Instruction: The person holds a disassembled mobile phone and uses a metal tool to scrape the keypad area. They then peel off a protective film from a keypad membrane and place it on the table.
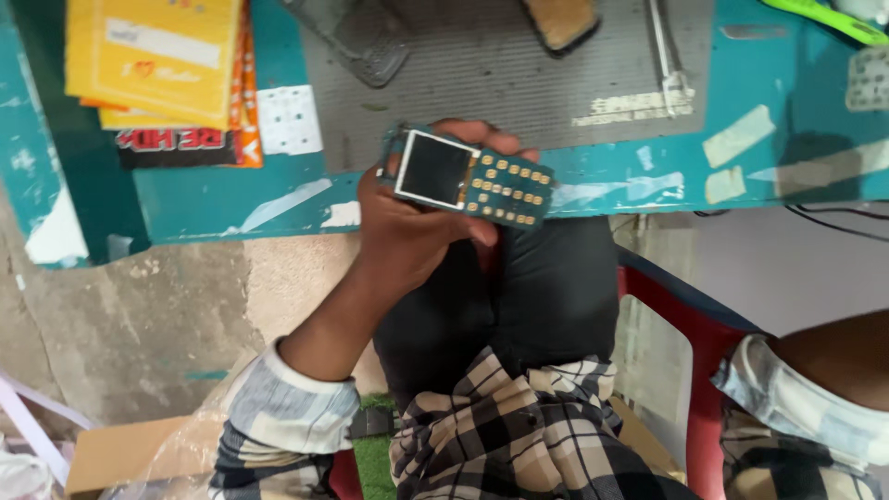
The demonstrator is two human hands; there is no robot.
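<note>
My left hand [407,231] holds a bare phone circuit board [468,178] in front of me, just over the near edge of the teal workbench [231,204]. The board is green, with a small dark screen in a white frame on its left half and rows of gold keypad contacts on its right half. My fingers curl behind it and my thumb rests under it. Only my right forearm [833,356] and its checked sleeve show at the lower right; the right hand itself lies outside the picture.
A grey mat [500,65] covers the bench top, with a clear plastic piece [356,37], a tan-faced object [560,20] and a thin metal tool [667,56] on it. Yellow and orange packets [162,60] are stacked at left. A red chair [690,343] is under me.
</note>
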